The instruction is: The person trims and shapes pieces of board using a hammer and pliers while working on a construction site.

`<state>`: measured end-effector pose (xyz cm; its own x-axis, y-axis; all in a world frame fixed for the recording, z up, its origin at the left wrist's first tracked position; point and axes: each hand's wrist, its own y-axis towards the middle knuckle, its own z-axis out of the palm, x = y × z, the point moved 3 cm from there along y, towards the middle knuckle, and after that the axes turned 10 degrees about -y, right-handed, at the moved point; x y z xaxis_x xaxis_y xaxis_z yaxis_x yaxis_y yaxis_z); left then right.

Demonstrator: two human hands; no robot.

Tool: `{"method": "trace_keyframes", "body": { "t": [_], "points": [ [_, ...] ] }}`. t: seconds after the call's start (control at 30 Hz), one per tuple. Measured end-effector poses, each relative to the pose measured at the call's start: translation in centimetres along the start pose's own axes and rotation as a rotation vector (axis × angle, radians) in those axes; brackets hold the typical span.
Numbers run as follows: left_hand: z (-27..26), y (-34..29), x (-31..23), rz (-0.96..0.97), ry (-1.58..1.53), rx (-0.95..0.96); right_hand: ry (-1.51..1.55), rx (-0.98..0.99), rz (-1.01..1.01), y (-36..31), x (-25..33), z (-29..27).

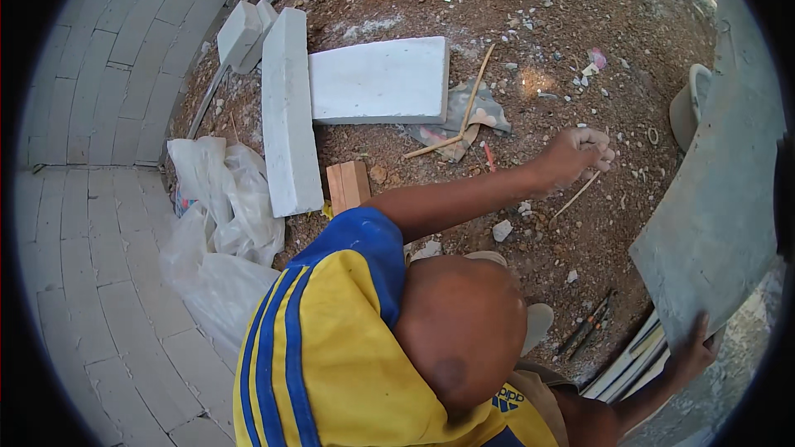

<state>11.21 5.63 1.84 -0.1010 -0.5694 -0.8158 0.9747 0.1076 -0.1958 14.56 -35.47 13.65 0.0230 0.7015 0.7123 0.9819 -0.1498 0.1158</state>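
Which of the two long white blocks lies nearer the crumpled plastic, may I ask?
The left block, beside the plastic; the right block lies farther away.

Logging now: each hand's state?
Own left: not in view.
Own right: not in view.
Co-worker's upper hand: curled, hold unclear.
Co-worker's lower hand: on sheet.

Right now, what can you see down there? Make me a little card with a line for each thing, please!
Person: a co-worker in yellow and blue, head down
One hand: on the grey sheet
Other hand: above the dirt, by a thin stick; grip unclear
Wearer's hands: out of view
White blocks: two large, one lengthwise, one crosswise
Brown block: near the lengthwise one
Plastic: crumpled, left
Wall: grey blocks, left
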Motion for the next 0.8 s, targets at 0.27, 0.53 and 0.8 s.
{"method": "trace_keyframes", "body": {
  "t": [0.27,0.53,0.8],
  "points": [
    [-3.5,-0.8,1.5,-0.169,0.085,-0.199,-0.812,-0.604,-0.530,13.4,11.7,-9.9],
    [-3.6,-0.3,2.1,-0.158,0.117,-0.170,-0.962,-0.736,-0.515,13.1,11.4,-10.9],
    [-2.1,1.2,6.5,-0.312,0.202,-0.062,-0.999,-0.745,-0.340,34.9,6.7,-8.8]
  ]
}}
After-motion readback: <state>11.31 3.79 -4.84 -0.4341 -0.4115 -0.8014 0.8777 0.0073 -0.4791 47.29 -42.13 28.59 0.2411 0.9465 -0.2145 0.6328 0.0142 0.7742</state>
